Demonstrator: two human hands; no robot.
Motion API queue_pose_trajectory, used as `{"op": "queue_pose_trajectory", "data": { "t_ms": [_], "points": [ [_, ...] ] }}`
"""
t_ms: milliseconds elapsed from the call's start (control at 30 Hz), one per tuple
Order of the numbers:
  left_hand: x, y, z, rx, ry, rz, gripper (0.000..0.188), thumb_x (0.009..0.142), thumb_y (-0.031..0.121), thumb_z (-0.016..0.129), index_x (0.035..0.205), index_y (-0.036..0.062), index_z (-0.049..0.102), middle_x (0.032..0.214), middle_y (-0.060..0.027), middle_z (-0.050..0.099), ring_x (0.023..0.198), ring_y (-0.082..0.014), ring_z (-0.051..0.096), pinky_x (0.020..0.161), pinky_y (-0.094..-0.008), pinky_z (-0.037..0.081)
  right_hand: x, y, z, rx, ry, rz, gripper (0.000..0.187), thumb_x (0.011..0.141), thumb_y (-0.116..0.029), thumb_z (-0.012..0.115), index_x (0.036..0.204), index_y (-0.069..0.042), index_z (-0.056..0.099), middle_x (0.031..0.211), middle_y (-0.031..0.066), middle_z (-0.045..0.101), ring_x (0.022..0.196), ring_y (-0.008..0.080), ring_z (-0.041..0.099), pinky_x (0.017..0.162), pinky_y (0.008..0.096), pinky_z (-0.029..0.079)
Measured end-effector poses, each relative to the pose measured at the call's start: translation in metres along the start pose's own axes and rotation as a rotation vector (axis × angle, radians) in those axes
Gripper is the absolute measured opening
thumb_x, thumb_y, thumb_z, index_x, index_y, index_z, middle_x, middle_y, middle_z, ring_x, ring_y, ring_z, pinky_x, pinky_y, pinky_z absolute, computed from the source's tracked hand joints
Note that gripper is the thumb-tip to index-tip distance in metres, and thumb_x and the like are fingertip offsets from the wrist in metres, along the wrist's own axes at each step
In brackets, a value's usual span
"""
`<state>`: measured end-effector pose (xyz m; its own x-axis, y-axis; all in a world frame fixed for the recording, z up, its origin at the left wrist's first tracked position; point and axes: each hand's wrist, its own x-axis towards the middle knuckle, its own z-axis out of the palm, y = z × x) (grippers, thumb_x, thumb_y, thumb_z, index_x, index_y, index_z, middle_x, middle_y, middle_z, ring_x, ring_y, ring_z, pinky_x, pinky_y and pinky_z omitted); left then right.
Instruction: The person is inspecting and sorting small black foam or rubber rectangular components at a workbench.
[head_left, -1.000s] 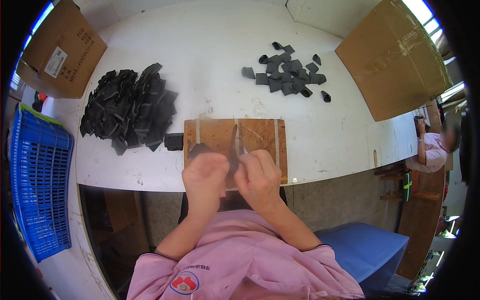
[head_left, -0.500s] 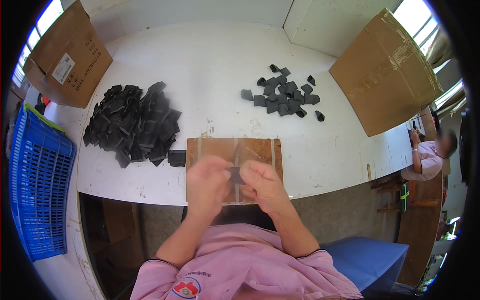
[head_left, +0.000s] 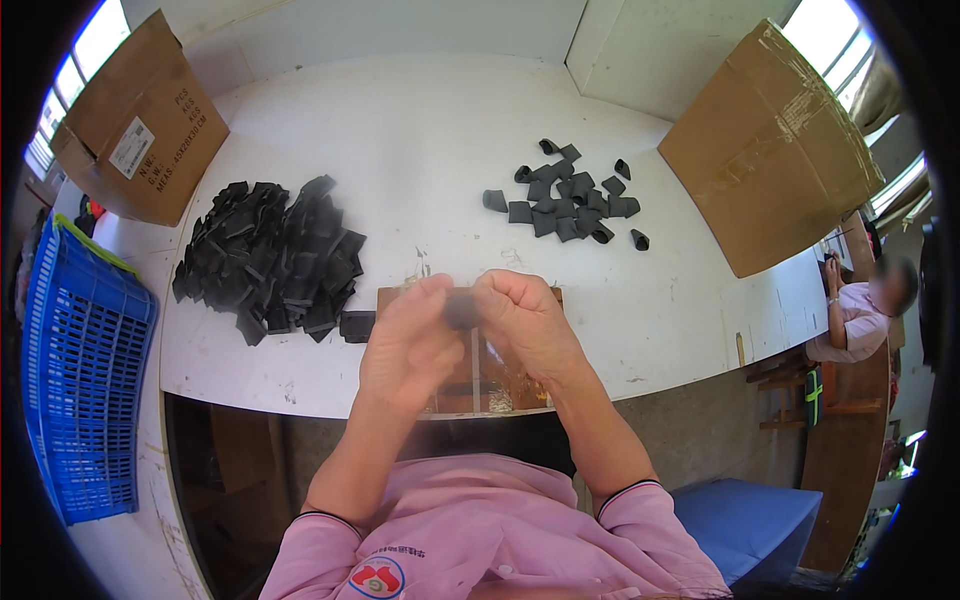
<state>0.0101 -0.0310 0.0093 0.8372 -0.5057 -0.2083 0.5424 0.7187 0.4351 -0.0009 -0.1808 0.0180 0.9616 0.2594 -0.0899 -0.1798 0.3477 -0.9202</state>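
Between my two hands, above a wooden board (head_left: 450, 390), is a small black fabric piece (head_left: 461, 310). My right hand (head_left: 527, 325) is closed, with thumb and fingers pinching the piece's right side. Smeared by motion, my left hand (head_left: 410, 345) has its fingertips at the piece's left side. A single flat black piece (head_left: 357, 326) lies just left of the board. Farther left is a big heap of flat black fabric pieces (head_left: 265, 260). At the far right of the board, short black tube-like pieces (head_left: 565, 205) are scattered.
Cardboard boxes stand at the far left (head_left: 140, 130) and right (head_left: 770, 150) of the white table (head_left: 420, 150). A blue plastic basket (head_left: 85, 380) is at the left edge. At the right, a person in a pink shirt (head_left: 855, 320) sits near another table.
Both hands have moved away from me, up over the board's far part, with the black fabric piece between them. The view has shifted slightly.
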Motion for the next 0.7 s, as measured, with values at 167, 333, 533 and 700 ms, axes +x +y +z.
{"op": "queue_pose_trajectory", "data": {
  "t_ms": [167, 333, 533, 700],
  "points": [
    [-0.008, -0.009, 0.013, 0.602, 0.135, 0.391, 0.019, 0.079, 0.002, 0.053, 0.098, 0.0023, 0.054, 0.085, -0.0039, 0.056, 0.058, -0.0072, 0.048, 0.049, -0.0186, 0.038, -0.001, 0.013, -0.003, 0.07, 0.03, 0.038, 0.024, 0.088, -0.023, 0.051, 0.071, -0.007, 0.05, 0.059, -0.0066, 0.039, 0.052, 0.001, 0.031, 0.046, 0.017, 0.025],
    [0.002, 0.001, 0.015, 1.1, -0.052, 0.848, 0.033, 0.07, -0.004, 0.055, 0.103, -0.0005, 0.054, 0.082, -0.005, 0.058, 0.073, -0.0152, 0.054, 0.068, -0.0238, 0.044, -0.005, 0.014, 0.0, -0.323, 0.341, -0.364, 0.014, 0.085, -0.015, 0.055, 0.083, -0.001, 0.055, 0.065, -0.0003, 0.048, 0.058, 0.0065, 0.042, 0.05, 0.0201, 0.034],
    [0.0, -0.011, 0.016, 0.759, -0.038, 0.746, 0.005, 0.078, -0.002, 0.055, 0.083, -0.0009, 0.057, 0.084, -0.0044, 0.058, 0.072, -0.0108, 0.053, 0.066, -0.0221, 0.043, -0.022, -0.002, 0.019, -0.852, 0.345, -0.774, 0.026, 0.07, -0.015, 0.069, 0.088, -0.001, 0.056, 0.08, 0.0082, 0.054, 0.063, 0.0195, 0.054, 0.055, 0.0295, 0.045],
    [-0.004, -0.011, 0.022, 0.298, 0.059, 0.619, 0.01, 0.086, 0.01, 0.052, 0.082, 0.0009, 0.052, 0.079, -0.0064, 0.05, 0.076, -0.0131, 0.047, 0.072, -0.0253, 0.039, -0.017, -0.005, 0.021, -1.009, 0.387, -0.862, 0.02, 0.066, -0.005, 0.068, 0.083, -0.002, 0.057, 0.074, 0.0078, 0.052, 0.06, 0.0194, 0.052, 0.047, 0.0289, 0.043]
  ]
}}
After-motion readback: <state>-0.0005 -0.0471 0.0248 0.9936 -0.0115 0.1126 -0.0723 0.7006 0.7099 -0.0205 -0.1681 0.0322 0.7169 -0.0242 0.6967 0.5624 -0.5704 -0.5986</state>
